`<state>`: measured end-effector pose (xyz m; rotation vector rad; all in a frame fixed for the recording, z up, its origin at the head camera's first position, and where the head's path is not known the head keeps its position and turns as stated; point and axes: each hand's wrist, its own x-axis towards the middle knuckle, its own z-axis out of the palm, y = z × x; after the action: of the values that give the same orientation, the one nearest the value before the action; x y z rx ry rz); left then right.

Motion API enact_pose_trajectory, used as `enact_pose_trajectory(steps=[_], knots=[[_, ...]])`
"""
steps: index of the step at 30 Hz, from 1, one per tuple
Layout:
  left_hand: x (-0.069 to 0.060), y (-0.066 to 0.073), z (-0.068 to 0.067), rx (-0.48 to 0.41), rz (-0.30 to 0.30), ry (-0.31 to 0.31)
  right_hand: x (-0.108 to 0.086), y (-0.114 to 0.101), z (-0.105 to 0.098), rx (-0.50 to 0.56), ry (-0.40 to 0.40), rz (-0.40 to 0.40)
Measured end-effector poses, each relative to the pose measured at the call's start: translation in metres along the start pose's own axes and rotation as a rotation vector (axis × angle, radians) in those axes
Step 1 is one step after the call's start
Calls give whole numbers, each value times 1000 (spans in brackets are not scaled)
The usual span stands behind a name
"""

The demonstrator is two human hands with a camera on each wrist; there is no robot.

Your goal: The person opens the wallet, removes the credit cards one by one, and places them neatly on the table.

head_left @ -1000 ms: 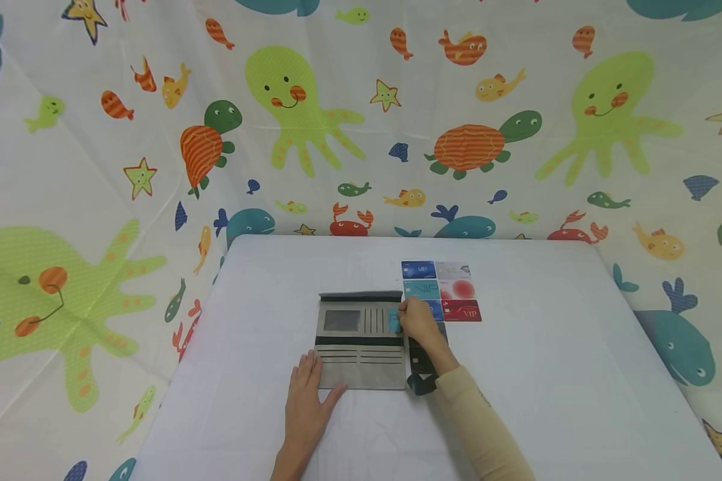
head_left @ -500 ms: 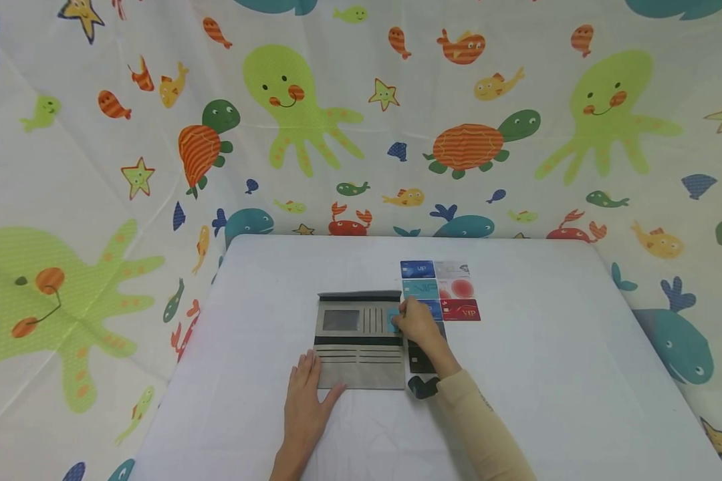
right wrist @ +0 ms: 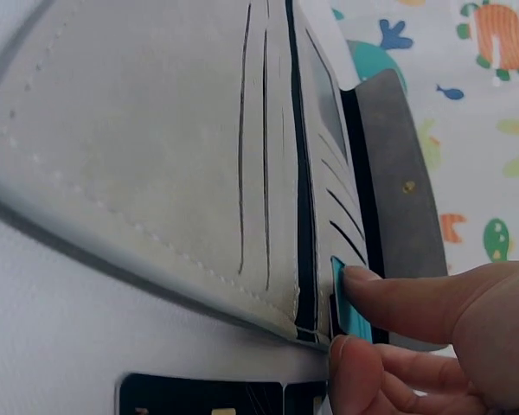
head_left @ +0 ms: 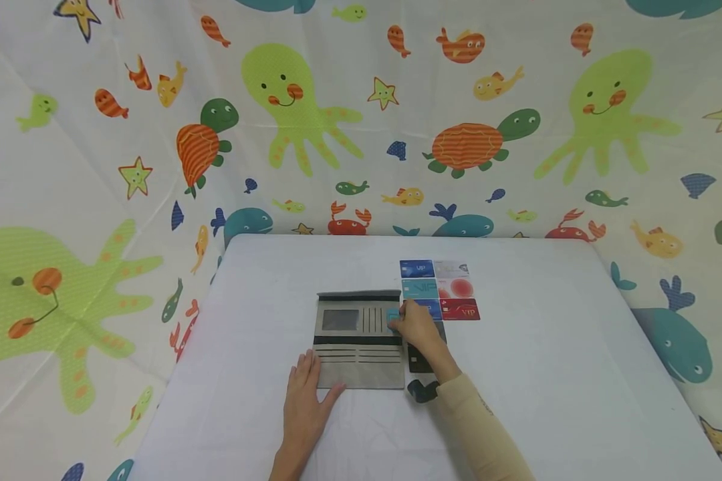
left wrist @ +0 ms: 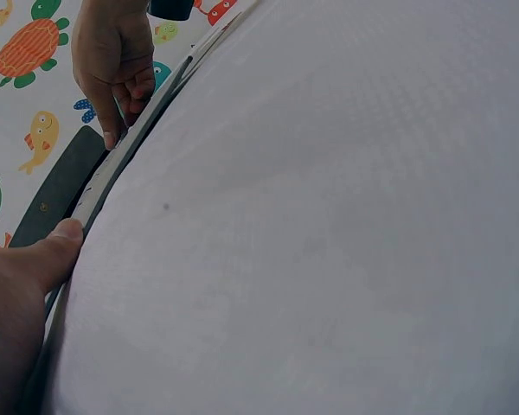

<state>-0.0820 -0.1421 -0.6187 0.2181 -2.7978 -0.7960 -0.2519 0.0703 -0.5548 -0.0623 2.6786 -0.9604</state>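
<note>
An open grey wallet (head_left: pixel 361 374) lies flat on the white table, its slots and a dark window facing up. My left hand (head_left: pixel 305 401) rests on its lower left edge, fingers straight and thumb spread along the near edge. At the wallet's right end my right hand (head_left: pixel 418 327) pinches a teal card (head_left: pixel 393 314) between thumb and fingers. In the right wrist view the teal card (right wrist: pixel 350 307) sits partly in a slot of the far panel, the thumb on its face. The fingers hide part of it.
Right of the wallet, a blue VIP card (head_left: pixel 417 268), a teal VIP card (head_left: pixel 420 288), a red VIP card (head_left: pixel 460 309) and others lie in rows. A black card (head_left: pixel 420 361) lies beneath the right forearm. A sea-animal curtain (head_left: pixel 361 133) hangs behind the white table (head_left: pixel 547 374).
My right hand has shifted slightly left over the wallet with the teal card, and less of the card shows from above. The left hand has stayed in place.
</note>
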Motion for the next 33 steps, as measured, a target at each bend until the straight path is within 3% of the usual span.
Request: enact_pose_trajectory(steps=[19, 33], knots=[[0, 3, -2, 0, -8, -3, -2, 1, 1, 84, -9, 14], [0, 4, -3, -2, -9, -7, -2, 6, -6, 83, -25, 39]])
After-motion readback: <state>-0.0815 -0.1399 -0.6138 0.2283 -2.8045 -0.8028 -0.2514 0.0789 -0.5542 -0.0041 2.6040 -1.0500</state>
